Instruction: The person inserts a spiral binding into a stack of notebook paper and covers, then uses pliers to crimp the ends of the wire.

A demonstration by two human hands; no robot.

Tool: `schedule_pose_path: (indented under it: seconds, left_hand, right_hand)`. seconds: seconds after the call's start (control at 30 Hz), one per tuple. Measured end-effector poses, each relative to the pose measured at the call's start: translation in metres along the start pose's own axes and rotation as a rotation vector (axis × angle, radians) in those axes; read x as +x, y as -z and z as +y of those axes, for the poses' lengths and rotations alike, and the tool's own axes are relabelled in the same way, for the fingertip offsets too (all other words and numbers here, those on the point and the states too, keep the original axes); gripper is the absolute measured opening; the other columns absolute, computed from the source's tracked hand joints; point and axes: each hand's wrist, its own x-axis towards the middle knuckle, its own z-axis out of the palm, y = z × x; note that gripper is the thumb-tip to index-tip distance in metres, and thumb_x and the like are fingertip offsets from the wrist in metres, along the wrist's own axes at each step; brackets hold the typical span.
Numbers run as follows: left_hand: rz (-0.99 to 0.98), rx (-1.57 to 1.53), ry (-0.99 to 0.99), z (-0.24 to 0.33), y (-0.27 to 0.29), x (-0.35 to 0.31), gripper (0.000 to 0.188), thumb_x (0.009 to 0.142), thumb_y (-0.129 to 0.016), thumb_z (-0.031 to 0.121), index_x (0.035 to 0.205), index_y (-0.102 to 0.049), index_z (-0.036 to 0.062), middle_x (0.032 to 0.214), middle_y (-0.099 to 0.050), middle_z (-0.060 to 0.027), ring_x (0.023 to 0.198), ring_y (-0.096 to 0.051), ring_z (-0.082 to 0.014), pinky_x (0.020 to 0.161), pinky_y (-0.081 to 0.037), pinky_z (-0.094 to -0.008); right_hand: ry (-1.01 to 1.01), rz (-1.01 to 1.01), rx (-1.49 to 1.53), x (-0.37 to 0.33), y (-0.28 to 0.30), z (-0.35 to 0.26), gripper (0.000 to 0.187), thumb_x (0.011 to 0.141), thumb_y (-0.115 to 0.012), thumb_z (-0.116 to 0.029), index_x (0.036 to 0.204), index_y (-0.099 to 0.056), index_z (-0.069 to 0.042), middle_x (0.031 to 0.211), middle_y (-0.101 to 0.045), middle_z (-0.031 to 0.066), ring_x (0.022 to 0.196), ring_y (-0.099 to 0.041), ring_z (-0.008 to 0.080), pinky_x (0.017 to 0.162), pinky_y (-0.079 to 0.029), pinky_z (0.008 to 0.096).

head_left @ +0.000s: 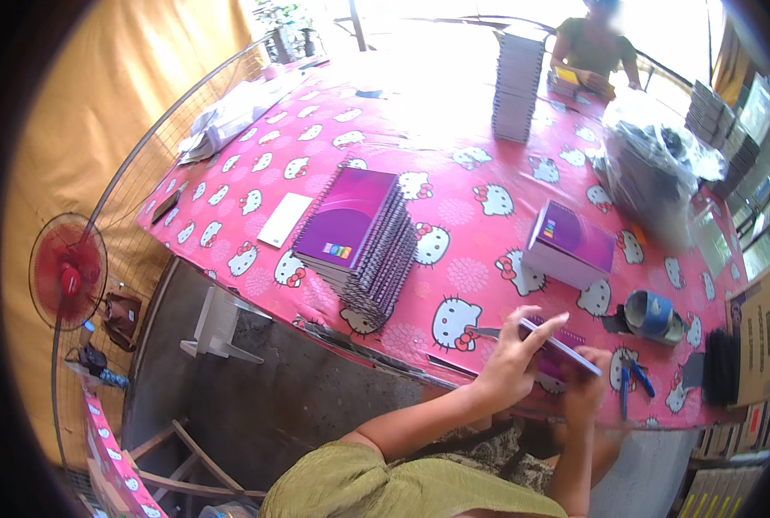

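Note:
Close to the table's front edge, my left hand (510, 367) grips a thin purple notebook (563, 347) by its upper left end, thumb and fingers around it. At the lower right end, my right hand (585, 384) closes on the same notebook, its fingers partly blurred. The notebook is tilted, with its pale page edge showing. Just beyond it, a purple cover (566, 330) lies on the table, partly hidden. A block of purple-covered page sets (566, 246) stands farther back. To the left rises a pile of spiral-bound purple notebooks (350, 216).
Right of my hands lie blue-handled pliers (635, 380) and a blue tape roll (648, 315). A tall notebook stack (516, 86), a bulging plastic bag (652, 155) and a seated person (596, 47) are at the back. A cardboard box (760, 332) stands at right, a red fan (69, 276) at left.

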Motion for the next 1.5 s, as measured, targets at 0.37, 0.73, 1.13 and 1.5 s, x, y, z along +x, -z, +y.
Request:
schedule_pose_path:
  seconds: [0.37, 0.73, 1.13, 1.5]
  left_hand:
    - [0.045, 0.282, -0.23, 0.008, -0.017, 0.033, 0.019, 0.066, -0.078, 0.017, 0.084, -0.073, 0.0171, 0.085, -0.066, 0.0012, 0.094, -0.054, -0.0247, 0.092, -0.033, -0.0428]
    - [0.019, 0.239, -0.32, 0.014, -0.019, 0.039, 0.016, 0.067, -0.076, 0.007, 0.083, -0.072, 0.0077, 0.076, -0.066, -0.002, 0.075, -0.049, -0.0202, 0.074, -0.039, -0.0326]
    - [0.074, 0.223, -0.278, 0.011, -0.008, 0.04, 0.02, 0.064, -0.08, 0.008, 0.083, -0.071, 0.0079, 0.084, -0.067, -0.0029, 0.086, -0.053, -0.022, 0.08, -0.04, -0.0331]
    - [0.103, 0.246, -0.247, 0.006, -0.01, 0.038, 0.024, 0.06, -0.085, 0.019, 0.079, -0.072, 0.0113, 0.077, -0.065, -0.0001, 0.084, -0.052, -0.02, 0.077, -0.041, -0.0325]
  right_hand:
    - [0.178, -0.081, -0.329, 0.007, 0.015, -0.001, 0.026, 0.074, -0.063, 0.005, 0.097, -0.054, -0.004, 0.098, -0.054, 0.0183, 0.094, -0.056, 0.0359, 0.082, -0.045, 0.0437]
    - [-0.345, 0.475, -1.528, 0.118, 0.323, 0.086, 0.024, 0.072, -0.076, -0.019, 0.089, -0.068, -0.004, 0.09, -0.066, 0.0154, 0.095, -0.062, 0.0331, 0.083, -0.05, 0.0415]
    - [0.258, 0.28, -1.403, 0.118, 0.256, 0.051, 0.025, 0.077, -0.053, 0.004, 0.1, -0.063, 0.0, 0.09, -0.06, 0.0172, 0.081, -0.061, 0.0362, 0.073, -0.05, 0.0447]
    - [0.154, -0.061, -0.371, 0.03, 0.05, -0.048, 0.026, 0.073, -0.072, 0.005, 0.097, -0.069, -0.004, 0.085, -0.056, 0.0061, 0.076, -0.056, 0.0138, 0.063, -0.046, 0.0254]
